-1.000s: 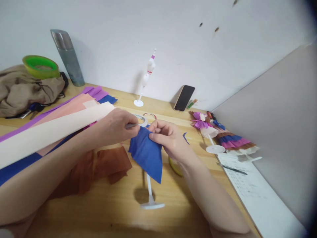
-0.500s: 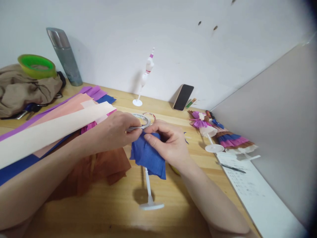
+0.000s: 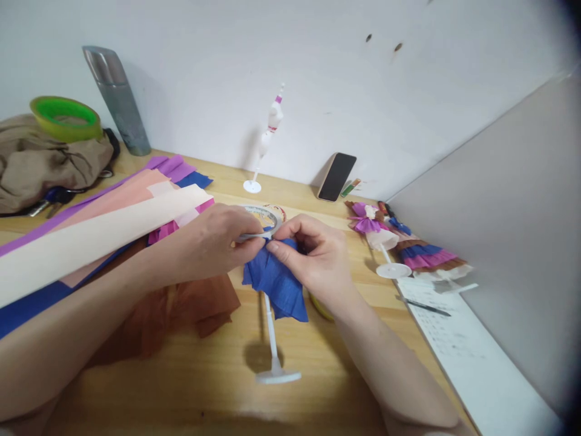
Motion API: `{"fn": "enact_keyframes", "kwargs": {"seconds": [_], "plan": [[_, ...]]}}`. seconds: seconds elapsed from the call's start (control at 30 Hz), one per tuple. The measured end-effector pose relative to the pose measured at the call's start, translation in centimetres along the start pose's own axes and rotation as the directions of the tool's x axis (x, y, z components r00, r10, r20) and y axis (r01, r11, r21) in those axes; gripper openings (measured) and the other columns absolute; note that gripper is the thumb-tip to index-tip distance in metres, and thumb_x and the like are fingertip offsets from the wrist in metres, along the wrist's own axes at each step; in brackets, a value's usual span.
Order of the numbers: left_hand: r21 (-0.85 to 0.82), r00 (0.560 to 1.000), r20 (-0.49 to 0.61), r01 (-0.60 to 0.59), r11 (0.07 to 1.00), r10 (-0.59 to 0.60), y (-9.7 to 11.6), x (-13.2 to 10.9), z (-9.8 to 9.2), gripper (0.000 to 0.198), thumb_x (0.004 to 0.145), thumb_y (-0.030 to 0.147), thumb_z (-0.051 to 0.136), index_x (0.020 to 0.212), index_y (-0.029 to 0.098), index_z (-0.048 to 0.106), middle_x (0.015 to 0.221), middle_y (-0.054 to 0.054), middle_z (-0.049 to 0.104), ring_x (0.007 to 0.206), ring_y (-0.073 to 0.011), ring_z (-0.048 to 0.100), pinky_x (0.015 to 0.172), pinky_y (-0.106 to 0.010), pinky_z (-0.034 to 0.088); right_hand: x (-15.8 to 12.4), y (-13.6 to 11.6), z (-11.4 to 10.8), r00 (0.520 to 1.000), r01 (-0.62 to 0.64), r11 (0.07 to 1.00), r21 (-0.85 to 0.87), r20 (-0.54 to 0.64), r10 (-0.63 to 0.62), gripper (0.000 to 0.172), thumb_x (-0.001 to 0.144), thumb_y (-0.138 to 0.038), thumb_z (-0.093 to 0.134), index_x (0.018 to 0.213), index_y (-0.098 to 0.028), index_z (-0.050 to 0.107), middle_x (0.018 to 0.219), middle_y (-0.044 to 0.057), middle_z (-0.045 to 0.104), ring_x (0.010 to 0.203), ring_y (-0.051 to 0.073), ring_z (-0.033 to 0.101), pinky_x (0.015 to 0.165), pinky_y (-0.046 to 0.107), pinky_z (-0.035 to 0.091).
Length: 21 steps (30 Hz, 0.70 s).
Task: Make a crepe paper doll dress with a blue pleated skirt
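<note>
white stand (image 3: 271, 333): top's totally lost behind the blue crepe paper (image 3: 275, 281) | yellow curved thing (image 3: 322, 309): mostly blocked by right hand (image 3: 322, 257), no clue what | notepaper (image 3: 481, 369): scribbles too blurry | tan cloth (image 3: 27, 160): chopped at left edge

Above the white stand (image 3: 272, 340), the blue piece (image 3: 276, 281) is now gathered into pleats at its top, where a second ago it hung as a smoother, broader panel. Its lowest corner has risen and swung farther right of the stand, its lower edge has turned wavy, and more of the stand's stem shows beneath. Over the stand, the fingertips of the left hand (image 3: 222, 239) and right hand (image 3: 322, 251) have closed up until they nearly meet. Beyond the stand, the tape roll (image 3: 276, 222) has shifted right, covering more of the red-patterned loop (image 3: 283, 214).
</note>
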<state>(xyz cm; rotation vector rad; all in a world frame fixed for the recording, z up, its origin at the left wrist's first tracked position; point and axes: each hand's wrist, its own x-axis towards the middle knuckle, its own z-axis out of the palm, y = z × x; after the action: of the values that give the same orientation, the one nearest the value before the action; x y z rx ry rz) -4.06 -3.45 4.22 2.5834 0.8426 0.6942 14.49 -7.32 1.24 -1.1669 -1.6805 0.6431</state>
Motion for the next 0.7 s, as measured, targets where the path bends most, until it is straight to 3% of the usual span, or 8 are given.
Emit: {"fn": "enact_keyframes", "kwargs": {"seconds": [0.2,0.3,0.4,0.47,0.53,0.6,0.7], "plan": [[0.044,0.998,-0.029,-0.054,0.998,0.055,-0.2,-0.1,0.2,0.025,0.081,0.01,0.048,0.057,0.015,0.051,0.051,0.003,0.046,0.05,-0.0091,0.04,0.052,-0.024,0.03,-0.1,-0.3,0.2,0.999,0.017,0.999,-0.028,-0.03,-0.018,0.013,0.076,-0.019,0.067,0.068,-0.019,0.056,0.064,-0.003,0.056,0.057,0.01,0.048,0.055,0.024,0.04],[0.062,0.994,-0.002,-0.113,0.992,0.113,-0.2,-0.2,0.2,0.027,0.087,0.012,0.046,0.061,0.015,0.053,0.058,0.0,0.052,0.056,-0.0112,0.047,0.056,-0.024,0.035,-0.1,-0.3,0.2,0.999,0.026,0.999,-0.037,-0.025,-0.027,0.006,0.076,-0.019,0.066,0.078,-0.019,0.059,0.064,-0.004,0.054,0.057,0.011,0.05,0.055,0.024,0.041],[0.071,0.98,0.037,-0.197,0.978,0.195,-0.4,-0.2,0.4,0.028,0.093,0.014,0.042,0.07,0.014,0.058,0.07,-0.003,0.06,0.067,-0.0143,0.055,0.064,-0.025,0.042,-0.2,-0.5,-0.1,0.997,0.067,0.979,-0.193,0.05,-0.058,0.014,0.08,-0.019,0.062,0.094,-0.019,0.067,0.069,-0.001,0.063,0.061,0.014,0.057,0.061,0.027,0.046],[0.107,0.969,0.022,-0.247,0.963,0.246,-0.6,-0.1,0.5,0.03,0.096,0.016,0.04,0.073,0.015,0.059,0.07,-0.003,0.061,0.067,-0.0148,0.055,0.066,-0.027,0.044,-0.1,-0.6,-0.4,0.99,0.122,0.948,-0.294,0.109,-0.093,0.015,0.083,-0.018,0.059,0.094,-0.02,0.07,0.078,0.002,0.071,0.069,0.016,0.063,0.069,0.03,0.048],[0.187,0.95,-0.059,-0.29,0.939,0.305,-1.0,0.0,0.8,0.03,0.098,0.02,0.039,0.078,0.015,0.06,0.072,-0.004,0.061,0.071,-0.0166,0.056,0.072,-0.029,0.047,0.2,-0.5,-0.6,0.986,0.158,0.941,-0.298,0.102,-0.133,0.013,0.083,-0.018,0.06,0.089,-0.02,0.071,0.084,0.003,0.074,0.075,0.018,0.067,0.074,0.031,0.049],[0.311,0.899,-0.221,-0.302,0.901,0.378,-1.4,0.1,0.9,0.026,0.098,0.03,0.045,0.091,0.013,0.063,0.087,-0.01,0.066,0.088,-0.0215,0.059,0.084,-0.035,0.047,0.5,-0.2,-0.9,0.989,0.148,0.965,-0.219,0.043,-0.142,0.01,0.082,-0.02,0.062,0.084,-0.02,0.072,0.083,0.003,0.075,0.075,0.018,0.068,0.072,0.03,0.05],[0.397,0.811,-0.475,-0.15,0.905,0.343,-1.5,0.1,1.1,0.036,0.092,0.047,0.055,0.097,0.012,0.063,0.095,-0.014,0.068,0.093,-0.0249,0.058,0.083,-0.039,0.046,1.1,0.3,-1.2,0.997,0.075,0.993,-0.096,-0.025,-0.078,0.009,0.079,-0.023,0.064,0.079,-0.019,0.072,0.079,0.002,0.075,0.071,0.017,0.068,0.067,0.028,0.05]]}}
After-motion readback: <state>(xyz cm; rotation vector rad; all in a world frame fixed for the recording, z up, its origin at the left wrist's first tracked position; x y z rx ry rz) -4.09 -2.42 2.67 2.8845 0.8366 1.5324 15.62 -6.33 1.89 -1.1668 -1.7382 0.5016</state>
